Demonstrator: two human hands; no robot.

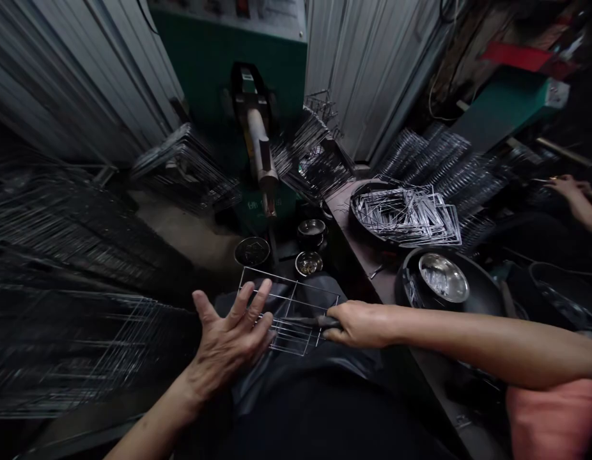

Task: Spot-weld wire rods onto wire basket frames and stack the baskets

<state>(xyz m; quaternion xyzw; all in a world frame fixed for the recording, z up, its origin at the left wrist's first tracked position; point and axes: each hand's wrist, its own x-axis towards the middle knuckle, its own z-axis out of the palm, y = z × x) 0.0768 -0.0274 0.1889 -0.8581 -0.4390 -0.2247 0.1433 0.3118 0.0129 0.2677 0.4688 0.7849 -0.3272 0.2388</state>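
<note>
A small wire rack point(293, 291) lies across my lap, just in front of my body. My left hand point(236, 329) is spread over its left side, fingers apart, with the fingertips at the wires. My right hand point(360, 324) is closed round the handles of dark pliers point(303, 321), whose jaws point left over the middle of the rack. Beyond the rack stands a green machine point(200, 61) with a pale metal arm point(260, 150) reaching down towards me.
Small bowls point(309, 262) sit beyond the rack. On the right are a pan of wire frames point(406, 214), a steel bowl point(444, 277) in a larger basin, and another person's hand point(569, 188). Stacked wire racks point(85, 358) fill the left.
</note>
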